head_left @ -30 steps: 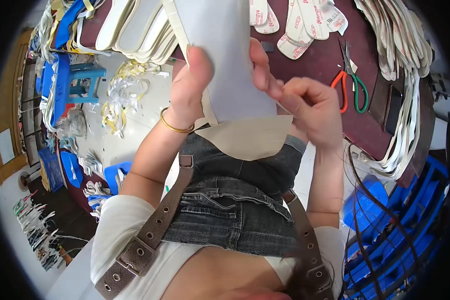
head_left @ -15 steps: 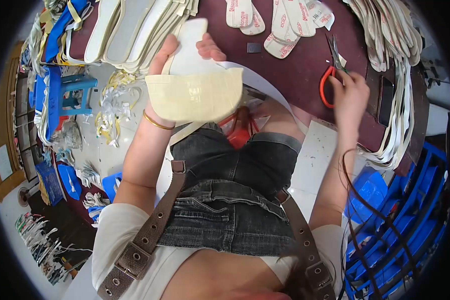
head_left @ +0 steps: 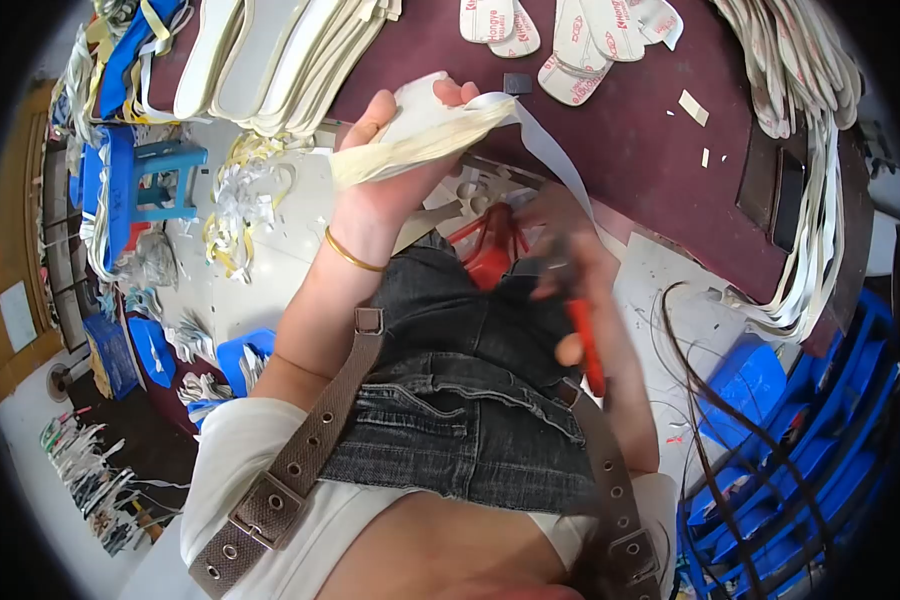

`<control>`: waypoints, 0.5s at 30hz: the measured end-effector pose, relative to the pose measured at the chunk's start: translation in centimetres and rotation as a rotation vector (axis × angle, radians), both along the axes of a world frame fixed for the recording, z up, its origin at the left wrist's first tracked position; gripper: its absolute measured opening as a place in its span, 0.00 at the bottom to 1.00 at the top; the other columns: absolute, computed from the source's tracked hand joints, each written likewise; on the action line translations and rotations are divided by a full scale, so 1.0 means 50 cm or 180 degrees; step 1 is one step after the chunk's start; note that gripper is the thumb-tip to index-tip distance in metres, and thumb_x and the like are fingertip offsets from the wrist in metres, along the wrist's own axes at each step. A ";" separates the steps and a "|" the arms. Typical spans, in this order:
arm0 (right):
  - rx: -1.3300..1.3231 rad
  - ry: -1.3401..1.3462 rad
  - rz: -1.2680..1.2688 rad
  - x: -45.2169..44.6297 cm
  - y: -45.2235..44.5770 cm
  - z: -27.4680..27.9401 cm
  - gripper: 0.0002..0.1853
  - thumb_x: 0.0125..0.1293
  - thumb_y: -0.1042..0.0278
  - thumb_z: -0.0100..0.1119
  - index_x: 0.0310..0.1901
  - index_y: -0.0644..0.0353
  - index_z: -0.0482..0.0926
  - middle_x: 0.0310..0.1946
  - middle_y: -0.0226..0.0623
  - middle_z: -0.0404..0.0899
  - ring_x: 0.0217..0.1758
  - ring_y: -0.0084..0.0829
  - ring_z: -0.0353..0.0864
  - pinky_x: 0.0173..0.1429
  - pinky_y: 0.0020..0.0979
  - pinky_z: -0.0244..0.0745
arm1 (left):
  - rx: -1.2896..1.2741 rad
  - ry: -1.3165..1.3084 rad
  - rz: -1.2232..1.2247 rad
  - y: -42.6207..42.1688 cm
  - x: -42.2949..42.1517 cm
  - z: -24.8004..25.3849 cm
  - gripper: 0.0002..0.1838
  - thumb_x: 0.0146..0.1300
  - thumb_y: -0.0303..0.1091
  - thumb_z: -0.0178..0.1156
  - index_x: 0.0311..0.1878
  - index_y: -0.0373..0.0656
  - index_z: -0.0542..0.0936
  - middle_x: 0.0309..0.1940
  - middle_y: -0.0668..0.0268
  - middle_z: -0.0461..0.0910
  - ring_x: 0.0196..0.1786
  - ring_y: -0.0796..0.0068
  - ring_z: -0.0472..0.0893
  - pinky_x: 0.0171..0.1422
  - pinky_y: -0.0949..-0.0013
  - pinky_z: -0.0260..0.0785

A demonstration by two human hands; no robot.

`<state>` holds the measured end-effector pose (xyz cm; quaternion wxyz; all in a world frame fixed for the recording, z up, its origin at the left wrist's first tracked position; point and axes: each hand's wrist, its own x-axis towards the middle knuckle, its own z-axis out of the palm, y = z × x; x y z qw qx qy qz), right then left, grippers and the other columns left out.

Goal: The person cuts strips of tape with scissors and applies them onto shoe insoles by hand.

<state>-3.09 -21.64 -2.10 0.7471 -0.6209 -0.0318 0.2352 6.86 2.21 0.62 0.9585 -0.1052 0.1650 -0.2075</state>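
My left hand (head_left: 385, 200) grips a pale insole (head_left: 415, 112), thumb on one edge and fingertips on the other. The cream panel (head_left: 430, 145) across its front end is tilted and seen nearly edge-on. A long white strip (head_left: 555, 165) trails from the panel, curving right and down past the table edge. Over my right thigh, my right hand (head_left: 595, 255) is closed on scissors with red handles (head_left: 585, 345); motion smears the fingers and the dark blades.
Stacked insoles (head_left: 280, 65) lie at the table's left, and printed insoles (head_left: 580, 55) at the back. A phone (head_left: 790, 200) and hanging strips (head_left: 810, 230) are at right. A blue stool (head_left: 165, 180) and scattered scraps (head_left: 245, 210) are on the floor left.
My right hand has lifted the scissors off the table and brought them down toward my lap. My left hand has tilted the insole, turning its cream panel nearly edge-on.
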 end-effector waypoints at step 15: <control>-0.1460 -0.0583 -0.1209 0.148 -0.001 0.084 0.18 0.56 0.68 0.66 0.48 0.58 0.76 0.30 0.35 0.78 0.35 0.28 0.78 0.40 0.29 0.73 | 0.1198 0.0011 -0.0124 0.016 -0.028 0.031 0.23 0.65 0.47 0.51 0.51 0.35 0.70 0.44 0.58 0.75 0.52 0.60 0.74 0.65 0.54 0.62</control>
